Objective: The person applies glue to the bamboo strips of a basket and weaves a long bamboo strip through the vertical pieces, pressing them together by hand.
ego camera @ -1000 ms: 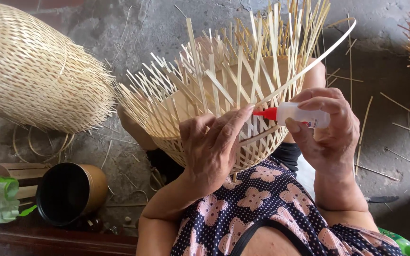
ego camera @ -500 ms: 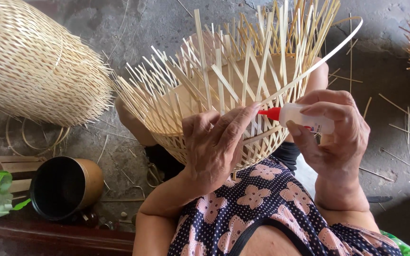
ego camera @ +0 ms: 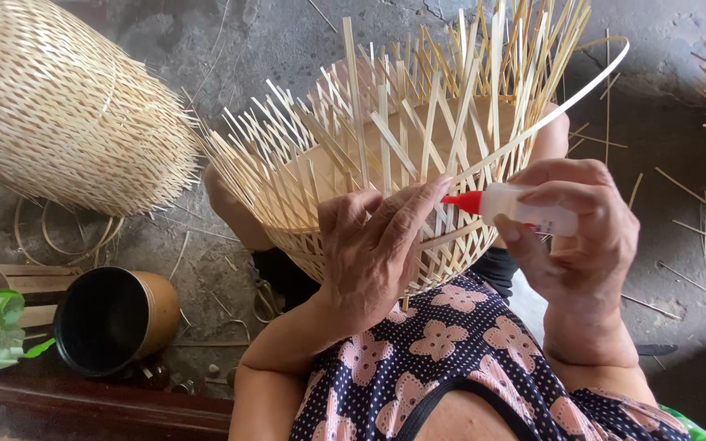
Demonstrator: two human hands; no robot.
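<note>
Both hands work: left hand (ego camera: pixel 373 249) presses basket (ego camera: pixel 386 188) (unfinished), right hand (ego camera: pixel 578 237) grips glue bottle (ego camera: pixel 525 210).

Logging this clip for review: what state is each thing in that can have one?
Half-woven basket: unfinished, loose strips sticking up, resting on the lap.
Glue bottle: uncapped, red nozzle at the weave.
Left hand: pressing the basket's side.
Right hand: gripping the bottle.
Finished basket: lying on its side.
Black pot: tipped over.
</note>
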